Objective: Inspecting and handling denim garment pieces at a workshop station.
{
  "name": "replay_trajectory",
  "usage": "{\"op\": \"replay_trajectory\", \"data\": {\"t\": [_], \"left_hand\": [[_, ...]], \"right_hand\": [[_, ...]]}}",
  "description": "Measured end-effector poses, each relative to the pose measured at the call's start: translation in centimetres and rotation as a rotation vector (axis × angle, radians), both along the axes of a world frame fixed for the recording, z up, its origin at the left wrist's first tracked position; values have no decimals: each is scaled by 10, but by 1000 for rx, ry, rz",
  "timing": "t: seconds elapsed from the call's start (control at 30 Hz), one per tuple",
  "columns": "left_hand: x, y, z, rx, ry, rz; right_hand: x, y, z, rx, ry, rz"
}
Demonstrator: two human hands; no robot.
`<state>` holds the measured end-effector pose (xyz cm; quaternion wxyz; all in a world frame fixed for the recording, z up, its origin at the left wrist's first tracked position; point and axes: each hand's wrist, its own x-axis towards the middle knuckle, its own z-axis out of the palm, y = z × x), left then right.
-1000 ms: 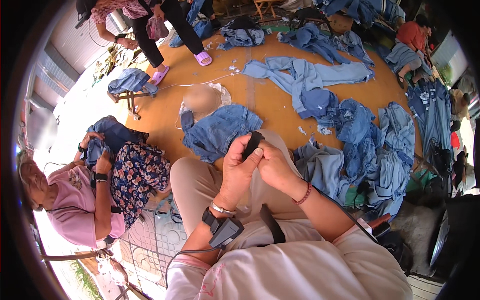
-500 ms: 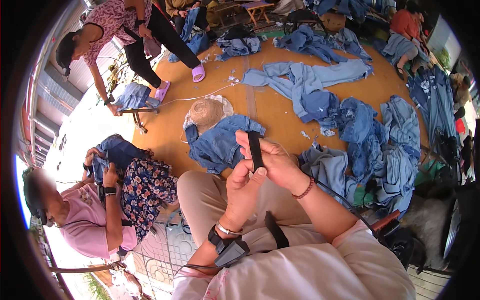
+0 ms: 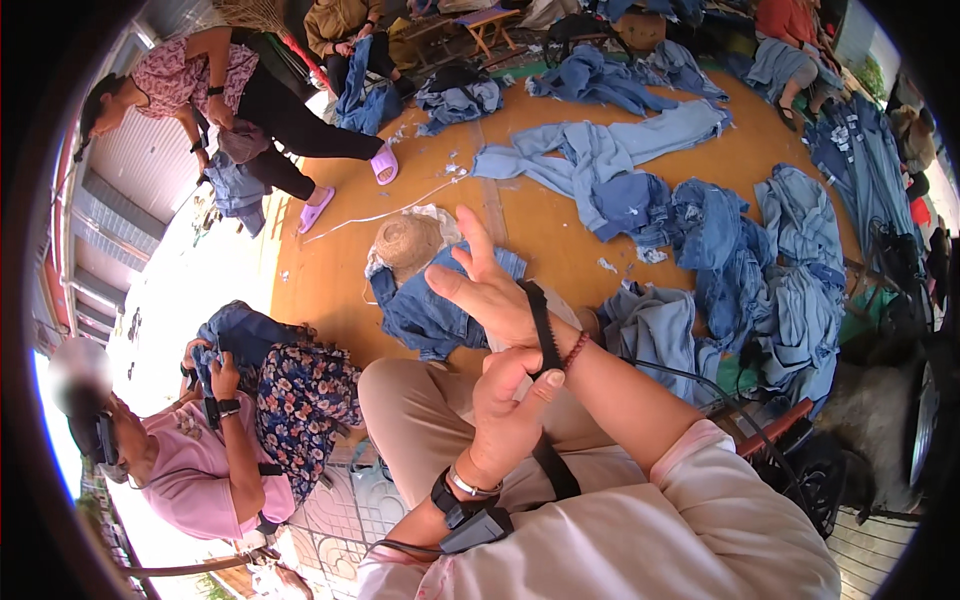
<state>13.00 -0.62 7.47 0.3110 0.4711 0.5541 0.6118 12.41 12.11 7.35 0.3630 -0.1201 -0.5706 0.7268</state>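
Note:
My left hand [image 3: 508, 402] pinches the lower end of a black strap [image 3: 541, 318] between thumb and fingers. The strap passes over my right hand [image 3: 492, 296] near the wrist, just beside a dark red bead bracelet [image 3: 576, 350]. The fingers of my right hand are stretched out and apart, pointing up and left. Another black band [image 3: 555, 468] lies across my lap. My left wrist wears a silver bangle [image 3: 472, 484] and a grey box-shaped device [image 3: 476, 530] on a black band. Behind my right hand lies a blue denim jacket [image 3: 425, 315].
A straw hat [image 3: 405, 243] rests beside the jacket. Heaps of denim [image 3: 725, 235] cover the tan ground sheet [image 3: 345, 260] to the right. At left a seated person [image 3: 205, 465] handles dark denim; another person [image 3: 190, 75] in pink slippers bends over at far left. A black cable [image 3: 735, 400] runs past my right arm.
The strap has slid from my right fingers down toward the wrist, and my left hand has followed it. My right fingers have spread. The person at far left has lifted denim off the stool.

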Motion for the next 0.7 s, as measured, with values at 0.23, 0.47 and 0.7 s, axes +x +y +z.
{"op": "replay_trajectory", "data": {"t": [0.23,0.47,0.7], "left_hand": [[13,3,20,-184,-123,-35],[30,11,29,-144,613,-85],[13,-8,1,-154,267,-339]], "right_hand": [[7,6,-24,937,-700,-288],[13,-3,-47,1321,-999,-8],[7,19,-44,757,-745,-220]]}}
